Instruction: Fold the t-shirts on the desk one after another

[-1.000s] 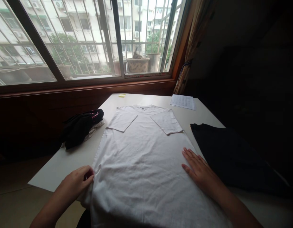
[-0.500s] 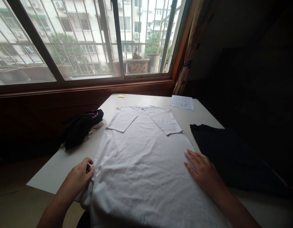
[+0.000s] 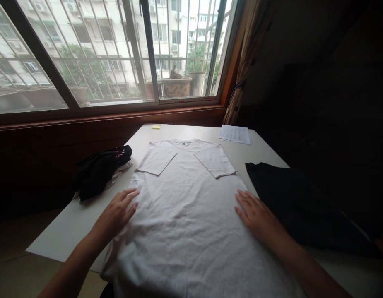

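One white T-shirt (image 3: 185, 215) lies flat on the desk (image 3: 70, 225) under my two hands, both open with fingers spread and gripping nothing. My left hand (image 3: 116, 213) presses its left edge, my right hand (image 3: 256, 215) its right edge. The shirt is lightly creased, both short sleeves folded inward across the chest. Its long axis runs near to far, collar toward the window (image 3: 116, 54), hem spilling over the near edge. One black garment (image 3: 303, 207) lies to the right, one dark bundle (image 3: 99, 171) to the left, one sheet of paper (image 3: 235, 134) and one yellow note (image 3: 156, 126) far off.
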Available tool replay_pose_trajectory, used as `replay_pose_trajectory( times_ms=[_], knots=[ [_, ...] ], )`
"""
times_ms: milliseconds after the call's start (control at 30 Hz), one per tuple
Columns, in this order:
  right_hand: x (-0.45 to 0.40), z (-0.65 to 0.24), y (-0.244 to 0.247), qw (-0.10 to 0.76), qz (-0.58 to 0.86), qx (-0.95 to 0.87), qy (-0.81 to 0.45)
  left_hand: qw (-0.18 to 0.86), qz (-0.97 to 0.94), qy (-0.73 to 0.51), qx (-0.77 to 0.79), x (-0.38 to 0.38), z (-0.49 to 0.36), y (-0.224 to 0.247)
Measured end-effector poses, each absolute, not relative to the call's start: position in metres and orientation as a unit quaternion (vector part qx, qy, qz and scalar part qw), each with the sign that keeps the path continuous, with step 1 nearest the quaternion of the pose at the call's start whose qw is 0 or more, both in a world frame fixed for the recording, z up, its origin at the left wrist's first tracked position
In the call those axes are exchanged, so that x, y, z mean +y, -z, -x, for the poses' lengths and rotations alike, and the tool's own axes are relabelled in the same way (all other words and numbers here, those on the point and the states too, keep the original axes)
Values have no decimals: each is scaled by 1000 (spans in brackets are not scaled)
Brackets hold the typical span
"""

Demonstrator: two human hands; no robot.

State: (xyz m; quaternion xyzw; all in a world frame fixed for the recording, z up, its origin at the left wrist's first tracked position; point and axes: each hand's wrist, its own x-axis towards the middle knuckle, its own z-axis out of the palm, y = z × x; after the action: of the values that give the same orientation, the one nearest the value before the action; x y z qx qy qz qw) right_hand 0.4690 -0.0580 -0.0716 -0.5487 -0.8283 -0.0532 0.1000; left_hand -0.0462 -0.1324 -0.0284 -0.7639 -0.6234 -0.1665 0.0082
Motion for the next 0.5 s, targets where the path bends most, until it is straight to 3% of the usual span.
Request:
replay_pose_trajectory(
  times_ms=[233,500],
  knots=[
    [-30,-448,77,78,558,-826,13,21,768,82,-635,-78,23,68],
    [0,-448,78,63,566,-822,3,22,783,67,-618,-31,43,73]
  ],
)
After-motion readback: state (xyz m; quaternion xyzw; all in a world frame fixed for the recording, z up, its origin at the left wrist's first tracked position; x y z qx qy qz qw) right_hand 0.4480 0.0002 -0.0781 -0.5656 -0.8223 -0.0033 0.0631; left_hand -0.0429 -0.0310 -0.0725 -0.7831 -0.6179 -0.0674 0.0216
